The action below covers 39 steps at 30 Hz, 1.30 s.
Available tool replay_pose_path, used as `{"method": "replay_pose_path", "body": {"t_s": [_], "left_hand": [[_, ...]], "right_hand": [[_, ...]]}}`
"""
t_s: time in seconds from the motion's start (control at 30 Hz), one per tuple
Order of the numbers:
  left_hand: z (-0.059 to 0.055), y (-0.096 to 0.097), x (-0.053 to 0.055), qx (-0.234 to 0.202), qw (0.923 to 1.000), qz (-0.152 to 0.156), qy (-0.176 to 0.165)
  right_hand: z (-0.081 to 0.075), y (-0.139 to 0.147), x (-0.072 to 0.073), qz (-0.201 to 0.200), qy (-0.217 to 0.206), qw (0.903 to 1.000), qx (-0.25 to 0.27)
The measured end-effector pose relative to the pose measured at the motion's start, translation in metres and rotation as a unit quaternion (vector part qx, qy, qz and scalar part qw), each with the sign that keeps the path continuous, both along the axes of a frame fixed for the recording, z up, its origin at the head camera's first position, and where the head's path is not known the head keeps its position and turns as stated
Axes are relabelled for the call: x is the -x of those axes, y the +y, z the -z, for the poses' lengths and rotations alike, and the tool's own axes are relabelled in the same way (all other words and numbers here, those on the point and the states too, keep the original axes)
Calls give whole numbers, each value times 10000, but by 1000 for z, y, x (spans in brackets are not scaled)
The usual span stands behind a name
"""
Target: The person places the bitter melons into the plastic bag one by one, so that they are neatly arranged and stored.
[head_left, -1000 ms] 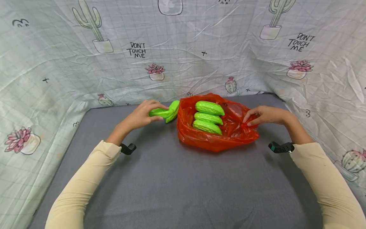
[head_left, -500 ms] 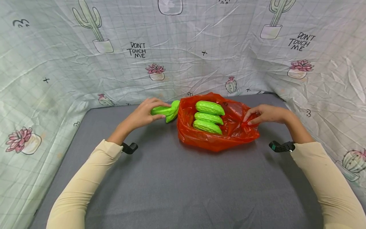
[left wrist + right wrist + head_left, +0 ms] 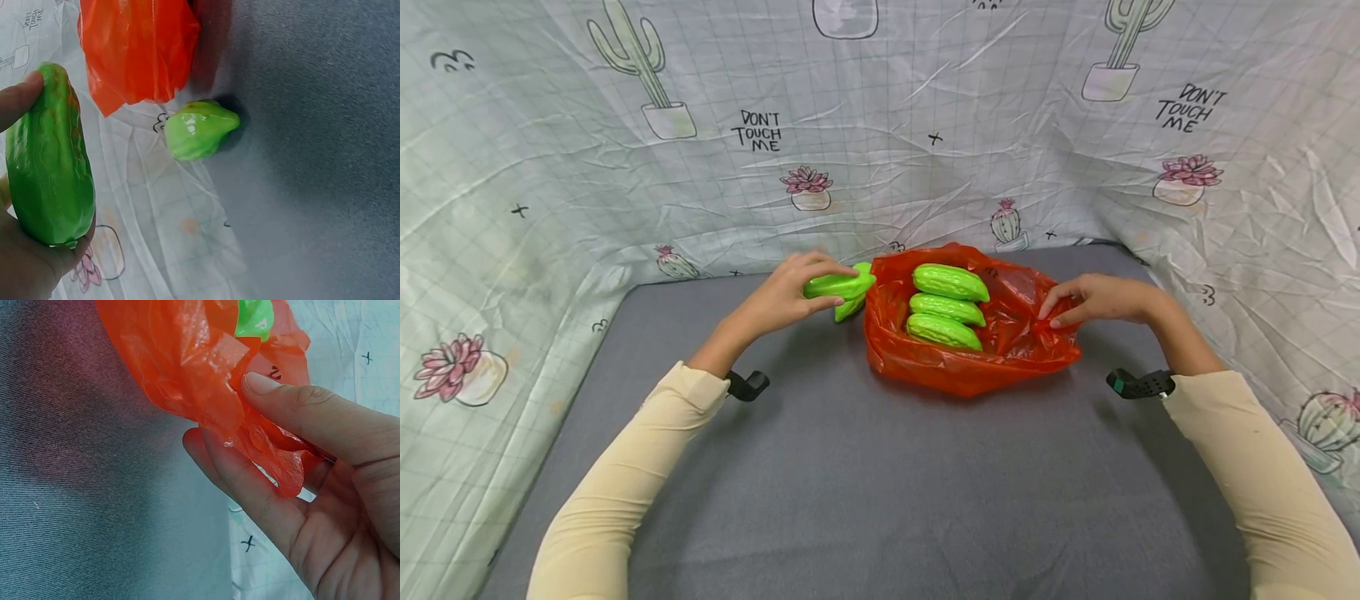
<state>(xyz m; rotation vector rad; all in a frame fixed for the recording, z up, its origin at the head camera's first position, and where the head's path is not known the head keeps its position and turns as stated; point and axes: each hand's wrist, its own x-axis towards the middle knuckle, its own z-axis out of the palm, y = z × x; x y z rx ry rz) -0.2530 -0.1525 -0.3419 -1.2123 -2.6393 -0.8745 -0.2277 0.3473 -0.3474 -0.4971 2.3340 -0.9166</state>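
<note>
Left of the red plastic bag (image 3: 951, 375), my left hand (image 3: 786, 293) grips a bright green bitter melon (image 3: 835, 288). In the left wrist view that bitter melon (image 3: 53, 169) is held lengthwise between thumb and fingers, above the table. Beneath it, beside the bag, another bitter melon (image 3: 199, 130) lies on the cloth; the head view shows only part of it. Inside the bag, three bitter melons (image 3: 949, 310) lie side by side. At the bag's right edge, my right hand (image 3: 1093, 300) pinches the crumpled plastic (image 3: 269, 447) between thumb and fingers.
A grey cloth (image 3: 910, 492) covers the table. Behind and at both sides hangs a pale curtain (image 3: 880, 167) printed with cacti, close to the back of the bag. Each wrist wears a black strap (image 3: 1138, 385).
My left hand has lifted its bitter melon and moved it right, toward the bag's left edge, over the one lying there. My right hand and the bag have stayed put.
</note>
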Motion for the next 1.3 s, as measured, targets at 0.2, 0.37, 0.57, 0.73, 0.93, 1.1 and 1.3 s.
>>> {"method": "replay_pose_path", "body": {"t_s": [0.2,0.37,0.57,0.73,0.93,1.1,1.3], "left_hand": [[-6,8,1,-5,10000,12,48],[-11,14,2,-6,9999,124,88],[-17,22,0,35,9997,225,56],[-21,30,0,2,9992,377,162],[-22,42,0,49,9975,684,175],[-23,53,1,167,9965,797,181],[-27,62,1,258,9955,900,125]], "right_hand": [[-1,0,2,35,6,9999,-103],[-3,-1,3,-10,53,9999,-146],[-4,-2,2,-68,-9,10000,-29],[-4,-3,1,-179,82,9998,15],[-4,-2,0,-178,15,9998,50],[-3,-2,0,-80,-40,9999,75],[-1,-1,2,-35,17,10000,-8]]}}
